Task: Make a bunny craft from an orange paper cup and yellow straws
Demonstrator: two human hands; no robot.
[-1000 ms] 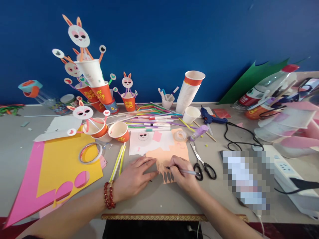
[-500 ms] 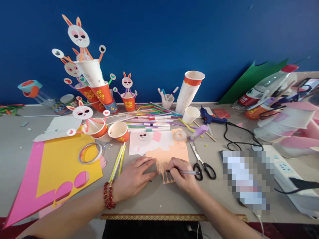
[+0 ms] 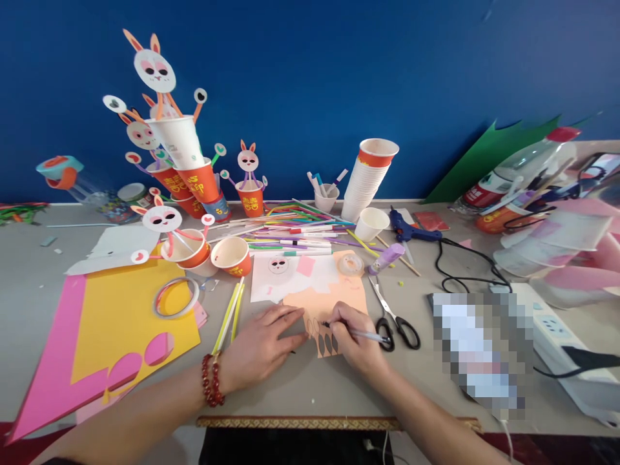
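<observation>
A pen [image 3: 364,334] is gripped in my right hand [image 3: 356,339], its tip down on a sheet of peach paper [image 3: 310,298]. Small leaf-shaped outlines [image 3: 314,325] and cut-out slots [image 3: 327,343] show near that sheet's lower edge. My left hand [image 3: 266,339] lies with fingers spread, the fingertips resting on the paper's left edge. Behind the peach sheet is white paper [image 3: 264,278] with a drawn face [image 3: 278,265]. Just right of my right hand lie scissors [image 3: 396,323] with black handles.
Bunny-faced paper cups [image 3: 194,248] stand at left, above yellow paper [image 3: 121,284] and a tape roll [image 3: 159,303]. Straws and markers [image 3: 295,236] lie across the back. A cup stack [image 3: 365,181], glue stick [image 3: 386,258], glue gun [image 3: 411,229] and power strip [image 3: 552,342] are rightward.
My right hand and the pen tip have shifted slightly up the peach paper. My left hand stays in the same place.
</observation>
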